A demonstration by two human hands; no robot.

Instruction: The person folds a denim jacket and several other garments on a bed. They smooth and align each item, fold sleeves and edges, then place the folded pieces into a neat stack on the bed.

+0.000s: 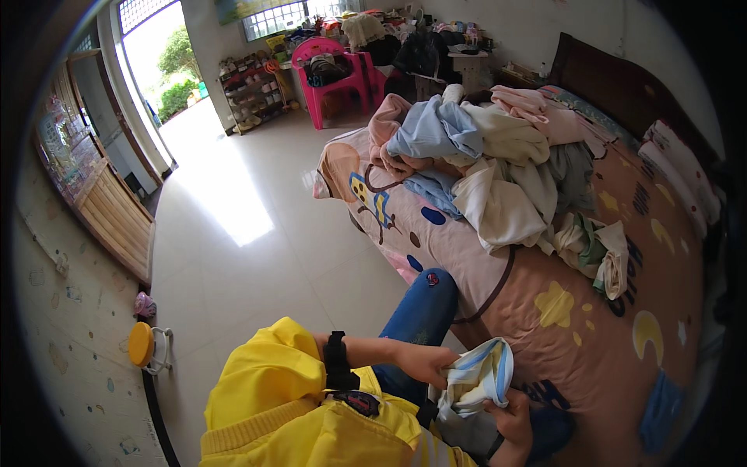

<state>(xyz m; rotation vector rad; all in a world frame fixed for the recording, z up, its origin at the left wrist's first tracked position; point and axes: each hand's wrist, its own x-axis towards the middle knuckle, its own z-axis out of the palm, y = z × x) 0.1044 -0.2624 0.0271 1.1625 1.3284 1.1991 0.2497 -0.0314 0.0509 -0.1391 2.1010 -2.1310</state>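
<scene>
Over my lap I hold a pale garment [467, 409] with blue and cream bands round its opening; I cannot make out which kind it is. My left hand [424, 363] pinches the left side of the opening. Gripping the lower right edge is my right hand [513, 424], its fingers closed on the cloth. The opening is spread between the two hands and shows a cream inside. Just beyond, on the bed, lies a rolled cream and green piece of clothing [595, 247].
A heap of clothes [498, 148] covers the far part of the bed [498, 311]. A small blue cloth [661, 411] lies at its right. Farther off stand a pink chair [327, 66] and a shoe rack [253, 89]. A yellow-topped stool [142, 344] is by the left wall.
</scene>
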